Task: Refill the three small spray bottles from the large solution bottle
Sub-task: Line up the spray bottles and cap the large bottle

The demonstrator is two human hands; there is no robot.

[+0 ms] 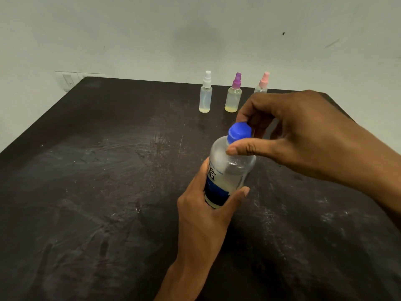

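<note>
Your left hand (pixel 201 211) is wrapped around the lower half of the big bottle (pixel 227 170), held tilted over the table (pixel 108 170) near centre. Your right hand (pixel 299 135) pinches the blue cap (pixel 238 131), thumb below and fingers behind, cap still on. At 12 o'clock near the far edge stand the white sprayer (pixel 205 94), purple sprayer (pixel 234 95) and pink sprayer (pixel 262 83), the pink one partly hidden by your right hand.

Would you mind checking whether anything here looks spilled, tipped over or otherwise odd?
Nothing stands out. The three spray bottles, white-topped, purple-topped and pink-topped, stand upright with sprayers on. The table is only scuffed, with no puddle visible.
</note>
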